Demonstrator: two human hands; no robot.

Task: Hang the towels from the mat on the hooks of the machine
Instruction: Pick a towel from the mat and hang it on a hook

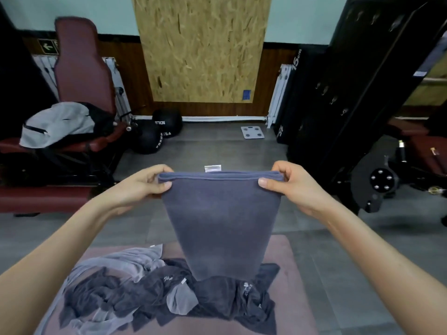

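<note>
I hold a dark blue-grey towel (220,218) stretched flat in front of me, hanging down over the mat. My left hand (142,184) pinches its top left corner and my right hand (287,184) pinches its top right corner. A small white label sticks up from the top edge. Below, a pile of dark grey towels (154,293) and light grey towels (130,262) lies crumpled on the pinkish mat (287,274). The black machine (350,81) stands at the right, with several small hooks (333,100) on its panel.
A maroon padded bench (79,68) with a grey and black bag (60,122) stands at the left. Two black medicine balls (157,131) lie by the wall. A white scale (252,132) sits on the grey floor. Black equipment with a round plate (382,180) is at the right.
</note>
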